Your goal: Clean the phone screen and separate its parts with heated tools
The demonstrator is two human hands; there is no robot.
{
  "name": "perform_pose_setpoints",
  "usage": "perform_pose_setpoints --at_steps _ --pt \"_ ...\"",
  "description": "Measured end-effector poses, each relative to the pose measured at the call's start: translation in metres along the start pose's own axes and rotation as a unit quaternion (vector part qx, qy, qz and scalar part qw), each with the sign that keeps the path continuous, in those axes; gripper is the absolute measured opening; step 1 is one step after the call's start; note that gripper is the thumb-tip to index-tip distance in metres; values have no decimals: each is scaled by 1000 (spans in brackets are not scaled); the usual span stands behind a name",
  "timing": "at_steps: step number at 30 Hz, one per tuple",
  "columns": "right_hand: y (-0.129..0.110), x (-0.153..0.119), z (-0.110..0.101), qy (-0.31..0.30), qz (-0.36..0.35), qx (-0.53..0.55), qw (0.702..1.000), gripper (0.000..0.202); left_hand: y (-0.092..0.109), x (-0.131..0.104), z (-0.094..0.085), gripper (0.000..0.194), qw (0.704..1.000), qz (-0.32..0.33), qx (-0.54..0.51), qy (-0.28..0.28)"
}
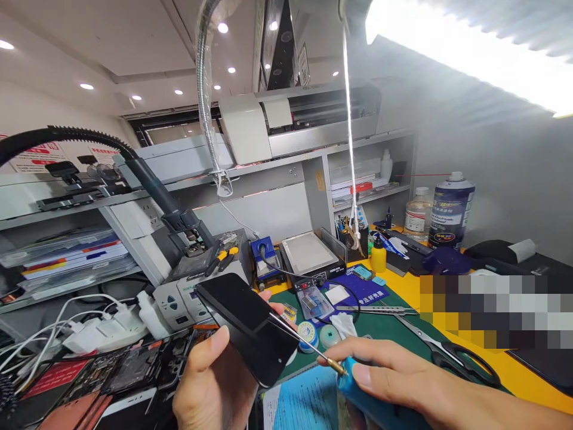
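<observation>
Black phone (248, 328) at six o'clock; blue tool handle (376, 403) at five; yellow bottle (378, 257) at three; dark green mat (385, 334) at four.

Your phone (244, 325) is black and glossy, its screen is dark, and it stays tilted above the left side of the green mat (378, 334). Your blue-handled tool (353, 397), with brass collar and thin metal shaft, slants above the mat's near side, pointing at the phone's edge.
</observation>
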State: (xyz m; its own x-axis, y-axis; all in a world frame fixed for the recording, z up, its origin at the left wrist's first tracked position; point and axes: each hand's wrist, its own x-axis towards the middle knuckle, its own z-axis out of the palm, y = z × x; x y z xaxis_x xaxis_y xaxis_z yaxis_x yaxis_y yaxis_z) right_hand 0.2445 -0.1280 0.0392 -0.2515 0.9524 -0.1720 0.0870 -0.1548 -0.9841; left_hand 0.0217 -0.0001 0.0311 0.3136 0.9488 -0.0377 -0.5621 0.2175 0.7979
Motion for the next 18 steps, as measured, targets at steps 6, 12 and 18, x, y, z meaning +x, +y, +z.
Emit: perform_pose_setpoints --at_steps 6,12,18 --pt "0 -1 -3 -19 26 -15 999 55 6 -10 12 50 1000 -4 1 -15" --pt "-2 -3 -4 -13 9 -72 997 55 6 -13 14 49 1000 -24 14 -1" --pt "-7 -5 -4 -29 11 -68 997 54 7 -8 6 49 998 -47 -29 -16"
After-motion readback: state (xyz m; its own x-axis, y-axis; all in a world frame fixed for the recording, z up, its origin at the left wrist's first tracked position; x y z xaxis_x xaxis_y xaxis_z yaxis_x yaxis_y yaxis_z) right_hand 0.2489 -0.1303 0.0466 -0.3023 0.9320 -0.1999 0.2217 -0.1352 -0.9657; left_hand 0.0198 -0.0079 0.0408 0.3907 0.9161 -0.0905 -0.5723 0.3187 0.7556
